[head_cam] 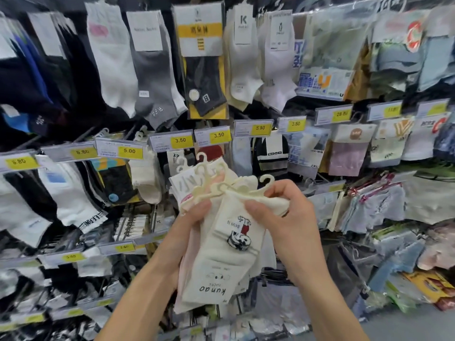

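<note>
Shop racks (157, 70) of packaged socks surround a bundle of cream socks (216, 262) held up before the display. Nearest, the left hand (182, 232) grips the bundle from behind, thumb clamped on front. The right hand (283, 215) pinches the front pair's cuff beside the plastic hangers (221, 187). Soft, light and floppy, the socks are probably best taken by those stiff hooks. Yellow price tags (180, 140) hang beyond.

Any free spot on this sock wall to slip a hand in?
Hardly. A dark gap sits between the white ankle socks and the rightmost 3.50 tag; bare floor shows bottom right. Elsewhere packs overlap, also behind the cream socks.
</note>
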Tool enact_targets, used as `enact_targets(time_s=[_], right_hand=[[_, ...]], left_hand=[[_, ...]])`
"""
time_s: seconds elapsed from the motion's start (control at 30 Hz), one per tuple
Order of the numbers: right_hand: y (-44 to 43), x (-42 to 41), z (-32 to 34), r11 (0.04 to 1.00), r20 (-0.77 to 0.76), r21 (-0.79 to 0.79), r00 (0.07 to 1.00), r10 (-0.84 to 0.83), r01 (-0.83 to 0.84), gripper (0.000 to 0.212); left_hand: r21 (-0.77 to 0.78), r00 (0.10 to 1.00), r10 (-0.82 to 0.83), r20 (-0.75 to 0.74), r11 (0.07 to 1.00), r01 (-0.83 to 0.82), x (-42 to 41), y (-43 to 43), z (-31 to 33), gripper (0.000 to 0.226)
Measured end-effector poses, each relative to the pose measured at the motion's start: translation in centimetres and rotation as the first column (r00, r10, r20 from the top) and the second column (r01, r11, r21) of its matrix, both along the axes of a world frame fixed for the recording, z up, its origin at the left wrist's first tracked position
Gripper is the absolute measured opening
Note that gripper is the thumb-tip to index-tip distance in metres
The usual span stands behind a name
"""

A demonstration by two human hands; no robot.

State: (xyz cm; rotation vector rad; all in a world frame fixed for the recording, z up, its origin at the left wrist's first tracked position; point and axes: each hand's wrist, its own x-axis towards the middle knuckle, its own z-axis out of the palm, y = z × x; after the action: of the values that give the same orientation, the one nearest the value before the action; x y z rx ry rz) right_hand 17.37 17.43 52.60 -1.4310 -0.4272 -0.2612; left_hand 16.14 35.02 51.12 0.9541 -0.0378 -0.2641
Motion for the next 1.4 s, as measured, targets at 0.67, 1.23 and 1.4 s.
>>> enact_targets(time_s=[0.67,1.23,1.4], right_hand=[[-5.3,-2.8,-11.4,0.993,-0.265,-0.060,0.961,0.084,-0.104,0.014],[-4.2,-0.9,-12.5,0.914,-0.233,-0.267,0.940,0.247,-0.306,0.039],[-2.8,-0.2,-12.8,0.934,-0.202,-0.221,0.950,0.237,-0.280,0.038]], left_hand=[[0.050,0.921,0.084,-0.381,0.996,-0.071,-4.9,-4.2,-11.6,0.082],[-0.070,0.967,0.083,-0.240,0.992,-0.102,-5.2,-3.6,-14.4,0.063],[-0.056,0.944,0.142,-0.298,0.985,-0.166,-4.9,-2.2,-14.4,0.061]])
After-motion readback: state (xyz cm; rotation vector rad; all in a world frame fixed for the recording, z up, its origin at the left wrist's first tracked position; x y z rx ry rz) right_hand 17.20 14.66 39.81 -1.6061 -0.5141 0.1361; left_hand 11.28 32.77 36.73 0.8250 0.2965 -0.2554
